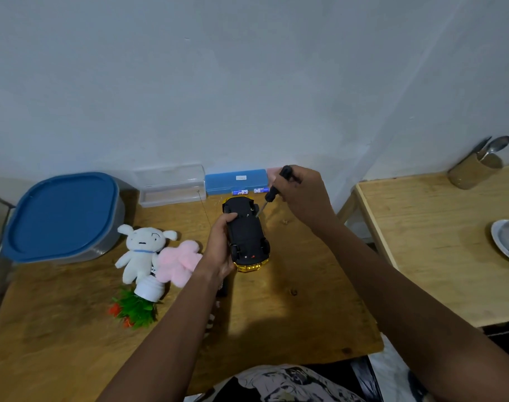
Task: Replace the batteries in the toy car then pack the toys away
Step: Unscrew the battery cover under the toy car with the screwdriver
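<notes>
Toy car (247,236) upside down, black underside up, gold body edging near end; sits on wooden table (276,320) toward far edge. Left hand (218,253) grips car's left side, thumb curled over chassis, other fingers hidden beneath. Right hand (304,195): fingers curl round black screwdriver (276,185), tip on underside at far end; screw too small to see. Batteries (240,192) at far edge just beside blue case (235,179), labels blurred.

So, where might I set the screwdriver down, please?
Bare wood: right of the upturned gold toy car, and the wooden table's near edge. Crowded: white plush toy, pink plush toy leftward; clear plastic box, blue plastic box behind.
</notes>
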A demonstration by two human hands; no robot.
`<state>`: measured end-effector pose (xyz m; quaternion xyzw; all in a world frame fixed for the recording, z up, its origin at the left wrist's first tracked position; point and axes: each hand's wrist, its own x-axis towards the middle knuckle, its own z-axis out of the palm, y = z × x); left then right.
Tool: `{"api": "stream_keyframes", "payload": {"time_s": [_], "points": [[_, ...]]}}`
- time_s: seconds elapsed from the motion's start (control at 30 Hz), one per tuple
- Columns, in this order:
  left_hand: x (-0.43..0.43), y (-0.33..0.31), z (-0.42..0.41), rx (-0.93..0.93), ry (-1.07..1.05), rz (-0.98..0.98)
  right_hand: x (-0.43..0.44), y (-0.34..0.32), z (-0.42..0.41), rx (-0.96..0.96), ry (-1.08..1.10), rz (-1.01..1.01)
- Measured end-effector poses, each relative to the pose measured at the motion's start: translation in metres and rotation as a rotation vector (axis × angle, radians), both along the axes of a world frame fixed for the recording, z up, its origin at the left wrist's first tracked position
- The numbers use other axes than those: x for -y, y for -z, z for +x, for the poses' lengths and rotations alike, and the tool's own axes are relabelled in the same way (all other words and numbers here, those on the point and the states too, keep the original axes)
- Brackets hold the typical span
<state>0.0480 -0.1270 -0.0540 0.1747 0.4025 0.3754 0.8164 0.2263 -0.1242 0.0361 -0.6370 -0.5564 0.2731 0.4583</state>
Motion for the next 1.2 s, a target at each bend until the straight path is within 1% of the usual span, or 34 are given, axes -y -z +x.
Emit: {"api": "stream_keyframes", "payload": {"time_s": [0.1,0.13,0.17,0.23,0.3,0.4,0.5,0.63,0.87,0.93,1.0,1.1,1.13,1.2], "points": [[-0.002,0.000,-0.002,-0.036,0.015,0.026,-0.003,-0.002,0.000,-0.133,-0.067,-0.069],[-0.002,-0.001,-0.003,-0.063,0.025,0.038,-0.003,-0.001,0.000,-0.144,-0.102,-0.099],[-0.003,-0.001,-0.003,-0.092,0.036,0.047,-0.002,0.001,-0.002,-0.098,-0.139,-0.129],[-0.004,-0.002,-0.004,-0.125,0.056,0.051,0.000,0.011,-0.006,0.060,-0.218,-0.169],[-0.004,-0.002,-0.005,-0.148,0.065,0.060,0.003,0.025,-0.010,0.182,-0.267,-0.174],[-0.003,0.000,-0.008,-0.171,0.083,0.073,0.007,0.043,-0.015,0.173,-0.208,-0.187],[-0.002,0.001,-0.011,-0.179,0.103,0.077,0.010,0.054,-0.020,0.150,-0.147,-0.146],[-0.001,0.003,-0.012,-0.186,0.123,0.080,0.011,0.064,-0.025,0.134,-0.144,-0.121],[-0.004,0.007,-0.011,-0.224,0.183,0.079,0.013,0.073,-0.030,0.269,-0.183,-0.021],[-0.005,0.012,-0.011,-0.253,0.200,0.095,0.013,0.077,-0.030,0.278,-0.203,-0.010],[-0.006,0.013,-0.010,-0.294,0.201,0.098,0.012,0.084,-0.027,0.206,-0.168,-0.028],[-0.008,0.015,-0.009,-0.355,0.141,0.046,0.011,0.100,-0.015,0.058,0.026,-0.112],[-0.010,0.016,-0.010,-0.356,0.120,0.022,0.012,0.107,-0.009,0.044,0.070,-0.153],[-0.012,0.018,-0.011,-0.344,0.112,-0.005,0.014,0.123,0.002,0.070,0.084,-0.258]]}}
